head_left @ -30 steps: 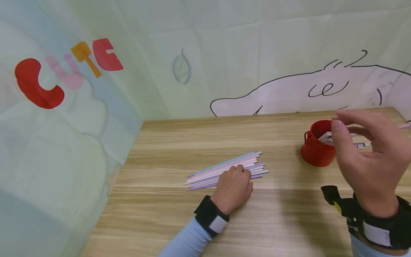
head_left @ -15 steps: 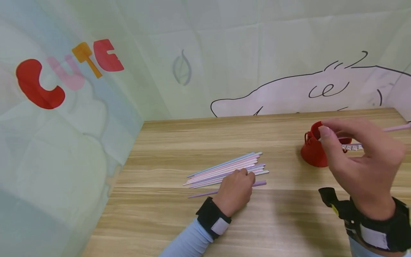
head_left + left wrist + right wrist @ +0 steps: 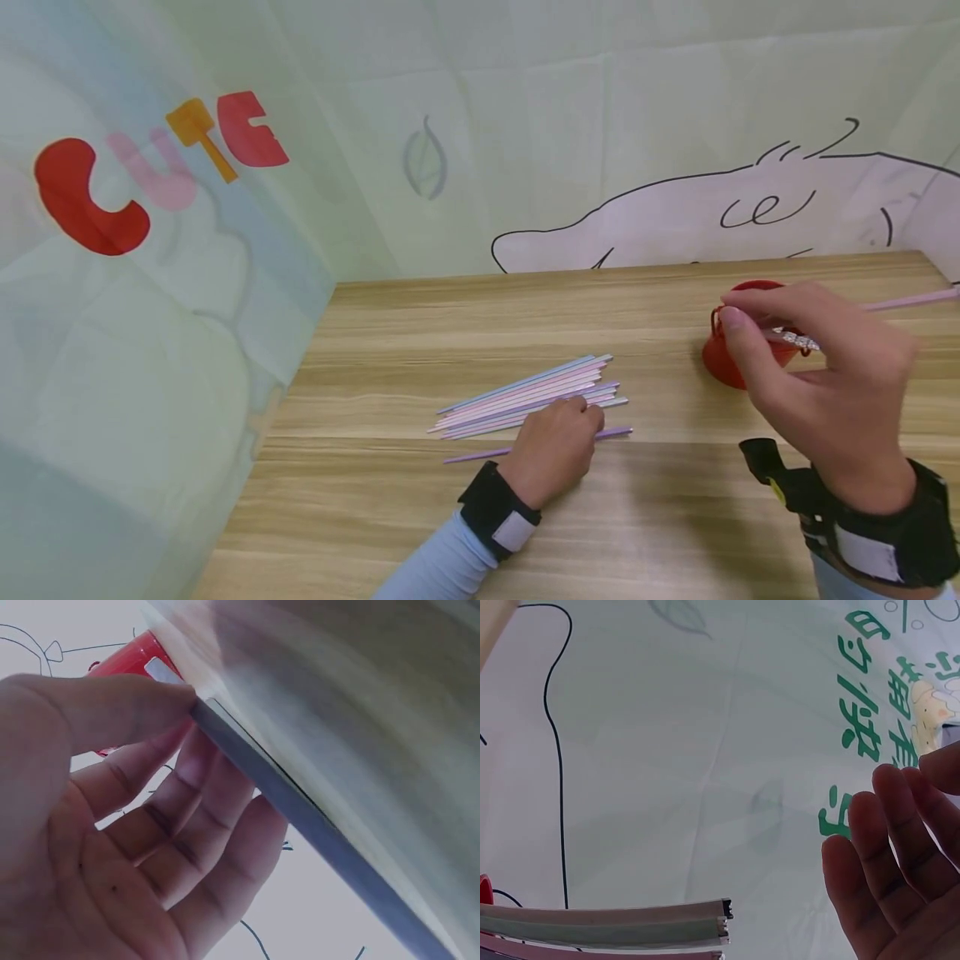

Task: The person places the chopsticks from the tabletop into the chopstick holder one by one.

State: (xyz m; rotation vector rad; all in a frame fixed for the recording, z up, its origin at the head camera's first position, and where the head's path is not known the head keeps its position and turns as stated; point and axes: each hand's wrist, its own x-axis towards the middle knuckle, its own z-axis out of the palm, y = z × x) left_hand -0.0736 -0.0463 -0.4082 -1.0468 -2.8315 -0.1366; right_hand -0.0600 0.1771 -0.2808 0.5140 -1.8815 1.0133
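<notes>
Purple stick [image 3: 345, 862] apparently singled out.
The left hand [image 3: 553, 447] pinched it, newly clear of the bundle [image 3: 517, 397] beyond; the right hand [image 3: 836, 375], loosely curved and seemingly empty, had shifted, the red bucket [image 3: 723, 365] just beyond.

PLACE: room type unclear, screened off | wood-grain table [image 3: 637, 325] | creased cartoon-printed cloth [image 3: 510, 108] | "CUTE" lettering [image 3: 171, 193]
</notes>
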